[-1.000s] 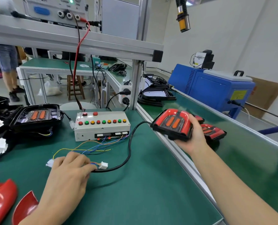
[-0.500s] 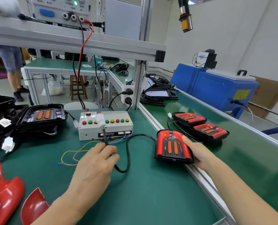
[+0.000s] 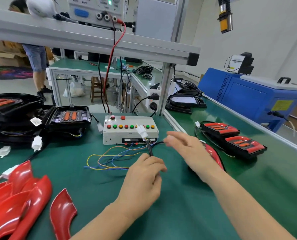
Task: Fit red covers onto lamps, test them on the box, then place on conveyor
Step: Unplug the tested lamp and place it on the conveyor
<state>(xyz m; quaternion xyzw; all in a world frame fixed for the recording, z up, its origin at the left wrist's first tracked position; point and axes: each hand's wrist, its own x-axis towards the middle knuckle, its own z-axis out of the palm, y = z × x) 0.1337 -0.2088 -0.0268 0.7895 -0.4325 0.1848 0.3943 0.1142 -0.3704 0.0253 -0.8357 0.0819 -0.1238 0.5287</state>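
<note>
My left hand [image 3: 144, 172] grips a black cable whose white connector [image 3: 141, 131] stands up in front of the white test box [image 3: 129, 129] with its row of coloured buttons. My right hand [image 3: 184, 148] hovers blurred with straight fingers to the right of the cable, holding nothing. Behind its wrist a red-covered lamp [image 3: 213, 155] lies on the green bench, mostly hidden. Two more red-covered lamps [image 3: 219, 129] [image 3: 244, 145] lie on the conveyor [image 3: 274, 170]. Loose red covers [image 3: 19, 196] lie at the lower left.
Black uncovered lamps [image 3: 68, 118] with white plugs are stacked at the left. Coloured wires [image 3: 109, 158] trail from the box. A blue machine [image 3: 251, 96] stands beyond the conveyor. A power supply [image 3: 95, 11] sits on the overhead shelf. A person [image 3: 35, 56] stands behind.
My right hand has let go of the red-covered lamp on the bench and moved left toward the cable. My left hand has kept the cable with its connector up.
</note>
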